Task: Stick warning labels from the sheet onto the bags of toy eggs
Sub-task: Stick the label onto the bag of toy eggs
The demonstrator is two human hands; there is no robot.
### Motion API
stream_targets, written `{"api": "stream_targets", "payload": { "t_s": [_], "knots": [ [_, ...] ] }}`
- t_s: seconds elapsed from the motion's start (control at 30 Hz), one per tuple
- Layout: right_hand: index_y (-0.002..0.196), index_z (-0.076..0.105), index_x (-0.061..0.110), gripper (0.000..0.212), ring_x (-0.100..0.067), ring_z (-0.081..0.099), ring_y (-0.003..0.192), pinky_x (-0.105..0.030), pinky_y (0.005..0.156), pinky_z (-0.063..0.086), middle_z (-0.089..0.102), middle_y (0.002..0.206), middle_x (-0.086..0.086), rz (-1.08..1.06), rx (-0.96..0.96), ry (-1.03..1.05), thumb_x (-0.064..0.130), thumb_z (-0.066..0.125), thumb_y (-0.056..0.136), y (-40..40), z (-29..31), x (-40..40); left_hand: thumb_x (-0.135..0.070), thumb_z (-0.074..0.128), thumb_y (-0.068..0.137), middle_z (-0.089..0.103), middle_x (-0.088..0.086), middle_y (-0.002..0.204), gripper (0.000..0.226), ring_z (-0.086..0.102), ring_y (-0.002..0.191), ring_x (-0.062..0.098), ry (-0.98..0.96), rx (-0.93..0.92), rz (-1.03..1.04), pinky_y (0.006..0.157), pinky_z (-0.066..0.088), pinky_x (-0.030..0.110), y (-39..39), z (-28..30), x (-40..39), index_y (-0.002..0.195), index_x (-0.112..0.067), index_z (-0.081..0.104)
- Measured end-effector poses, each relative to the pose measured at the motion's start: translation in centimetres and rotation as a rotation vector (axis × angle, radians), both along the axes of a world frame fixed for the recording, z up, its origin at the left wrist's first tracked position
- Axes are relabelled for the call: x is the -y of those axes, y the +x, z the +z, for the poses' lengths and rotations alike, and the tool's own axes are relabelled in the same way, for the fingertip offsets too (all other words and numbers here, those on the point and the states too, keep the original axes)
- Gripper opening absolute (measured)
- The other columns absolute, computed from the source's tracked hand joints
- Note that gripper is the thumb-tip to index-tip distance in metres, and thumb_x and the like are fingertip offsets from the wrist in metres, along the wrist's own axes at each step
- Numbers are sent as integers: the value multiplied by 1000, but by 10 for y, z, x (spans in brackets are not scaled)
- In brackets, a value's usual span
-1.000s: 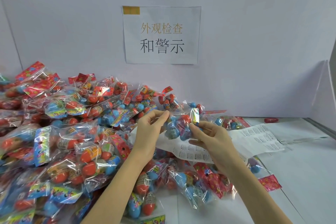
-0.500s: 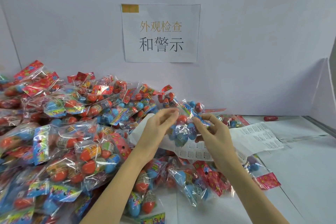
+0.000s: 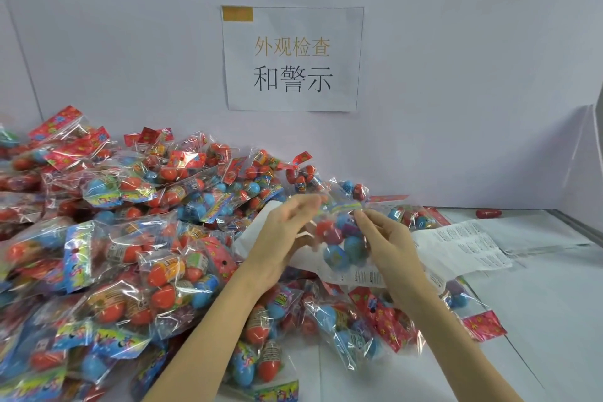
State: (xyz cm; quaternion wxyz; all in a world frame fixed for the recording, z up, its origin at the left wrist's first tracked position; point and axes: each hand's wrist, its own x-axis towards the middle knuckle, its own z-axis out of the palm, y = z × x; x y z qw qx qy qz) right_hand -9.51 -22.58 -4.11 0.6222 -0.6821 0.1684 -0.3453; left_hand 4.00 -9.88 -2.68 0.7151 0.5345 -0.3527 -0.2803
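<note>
1. Two hands are raised over the table (image 3: 538, 320), with one bag (image 3: 342, 238) of toy eggs between them.
2. Left hand (image 3: 280, 238): the fingers are extended toward the top left corner of the bag. The fingertips are motion-blurred, so it cannot be told whether they pinch the film or only touch it.
3. Right hand (image 3: 388, 248): thumb and forefinger are pressed together and pinch the top right edge of the bag. The remaining fingers curl loosely below.
4. Bag: clear film holding red, blue and purple eggs. It hangs upright from its top edge, above the label sheet (image 3: 456, 248).
5. Label sheet: white with printed rows. It lies partly on the table and partly over the bags under the hands, extending to the right.
6. Pile (image 3: 130, 238): many filled bags cover the left half of the table up to the back wall. Several more lie beneath the forearms, near the front edge.
7. Sign (image 3: 293, 59): a white sheet with printed Chinese characters is fixed to the wall above the pile.
8. One red egg (image 3: 488, 213) lies apart on the table, at the far right by the wall.
</note>
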Motion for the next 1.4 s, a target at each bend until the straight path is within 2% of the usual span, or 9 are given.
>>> {"api": "stream_targets", "payload": {
  "t_s": [0.2, 0.37, 0.63, 0.87, 0.97, 1.1, 1.23, 1.33, 1.4],
  "knots": [
    [125, 74, 19, 44, -23, 77, 106, -40, 99, 57, 80, 112, -7, 129, -44, 119, 51, 57, 101, 1, 4, -3, -23, 73, 98, 75, 1, 98, 17, 71, 79, 12, -55, 142, 160, 62, 56, 28, 5, -9, 4, 111, -32, 80],
    [112, 79, 12, 42, -15, 77, 93, -21, 75, 59, 81, 103, -4, 148, -22, 189, 45, 73, 87, -4, 7, 0, -23, 73, 99, 71, -4, 104, 27, 74, 90, 11, -138, 184, 375, 63, 60, 23, 9, -8, 1, 119, -40, 76],
    [107, 82, 20, 31, -20, 78, 94, -22, 73, 60, 82, 101, -3, 65, 14, 105, 45, 72, 92, -2, 4, -4, -15, 74, 98, 67, -7, 96, 14, 68, 91, 19, -163, 304, 559, 71, 59, 29, 4, -7, 4, 105, -23, 64],
    [118, 74, 36, 35, -17, 78, 95, -30, 85, 59, 80, 106, 2, -77, 150, 63, 38, 82, 85, -3, 6, -5, -42, 72, 91, 62, -6, 104, 24, 63, 85, 8, -112, 491, 467, 80, 52, 19, -3, -3, 3, 92, -18, 74],
    [118, 72, 41, 32, -4, 74, 100, -16, 82, 57, 76, 111, 21, -113, 138, -207, 38, 80, 87, -4, 8, -11, -45, 69, 93, 75, -8, 99, 34, 73, 89, 9, -64, 411, 174, 78, 58, 21, -9, -5, 5, 113, -18, 69],
    [118, 80, 28, 25, -6, 68, 116, -18, 91, 54, 70, 127, 17, -52, 92, -440, 36, 68, 97, -3, 6, -15, -68, 74, 82, 69, 0, 114, 64, 74, 102, 14, -49, 238, 168, 87, 60, 28, -6, -7, 8, 121, -20, 59],
    [108, 81, 22, 14, -8, 70, 105, -23, 86, 57, 75, 112, 11, -125, 133, -345, 23, 70, 99, -3, 5, -13, -56, 82, 83, 72, 0, 114, 49, 70, 111, 15, -20, 124, 270, 94, 56, 33, 1, -13, 8, 119, -28, 64],
    [120, 70, 24, 24, -2, 69, 97, -20, 83, 58, 74, 108, 10, -232, 105, -256, 35, 66, 99, -3, 8, -8, -51, 82, 83, 73, 11, 124, 48, 68, 119, 32, -64, -14, 154, 109, 51, 54, 2, -12, 7, 122, -26, 69],
    [119, 68, 28, 26, -1, 72, 89, -17, 75, 57, 76, 96, 10, -166, 60, -211, 43, 58, 99, -3, 10, -8, -51, 86, 81, 74, 15, 123, 50, 70, 118, 33, -104, -42, 94, 105, 55, 47, 1, -9, 6, 119, -23, 71]
  ]
}}
